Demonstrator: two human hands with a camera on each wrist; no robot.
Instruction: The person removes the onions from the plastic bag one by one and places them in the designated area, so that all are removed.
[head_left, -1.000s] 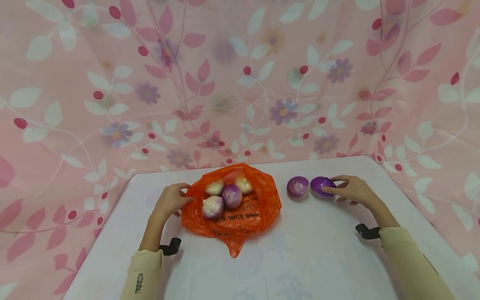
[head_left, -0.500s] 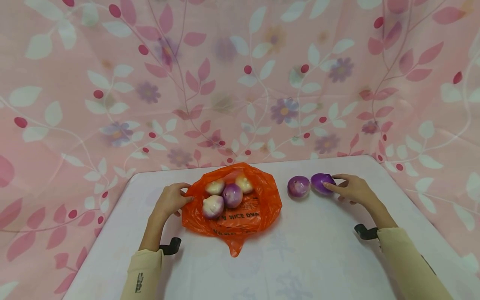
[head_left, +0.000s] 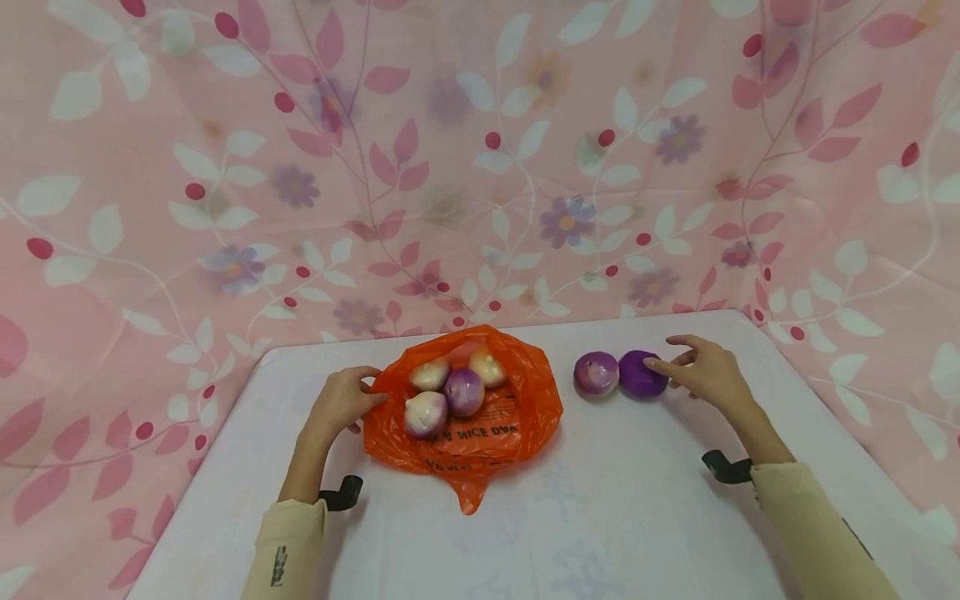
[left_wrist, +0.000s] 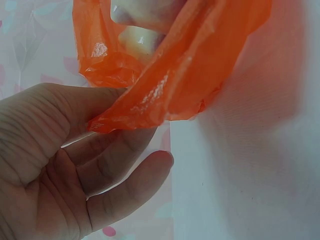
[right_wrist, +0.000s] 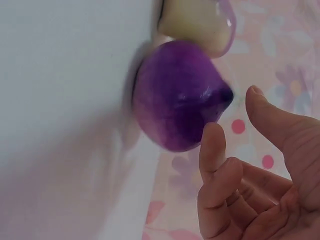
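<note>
My left hand (head_left: 347,400) pinches the left edge of an orange plastic bag (head_left: 536,400) between thumb and fingers. The bag's mouth lies open; in it sit several onions, purple and whitish, among them a purple onion (head_left: 464,392) in the middle. In the left wrist view the bag's rim (left_wrist: 145,107) covers part of the fingertips. To the right, a deep-purple onion (right_wrist: 175,97) rests on the table, its dark tip facing my right hand (right_wrist: 245,185). That hand's thumb and fingers are spread apart, with fingertips right at the onion's side.
A purple-and-white onion (head_left: 596,374) sits right beside the deep-purple one, on its left. All lie on a white-covered table (head_left: 600,500), whose back edge meets a pink floral curtain (head_left: 480,167). Black wrist mounts (head_left: 726,467) stick out from the sleeves.
The deep-purple onion rose slightly and tilted in my right hand, then came down beside its neighbour. My right fingers have spread away from it. The left hand and bag have stayed put.
</note>
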